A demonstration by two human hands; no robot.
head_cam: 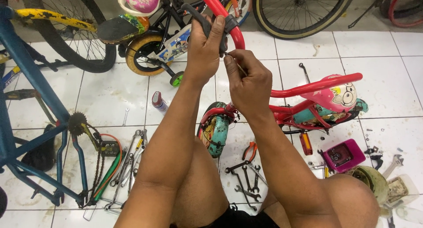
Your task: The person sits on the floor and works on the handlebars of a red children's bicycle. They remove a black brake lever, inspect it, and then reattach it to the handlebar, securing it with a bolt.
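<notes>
My left hand (203, 47) is wrapped around the black brake lever and clamp on the red handlebar (220, 12) of a small red children's bicycle (304, 109). My right hand (246, 78) sits just below and right of it, pinching a thin metal tool (240, 68) whose tip points at the clamp. The bike lies on the white tiled floor, with a pink seat cover (337, 96) at right and a teal front mudguard (216, 133) below my wrists. My bare knees fill the lower part of the view.
Wrenches (244, 184) and red-handled pliers (250, 151) lie on the tiles between my knees. More spanners (130, 159) and a blue bike frame (26, 100) with a rusty chain are at left. A spray can (158, 102), another small bike (154, 38), a pink box (343, 155) and large wheels surround me.
</notes>
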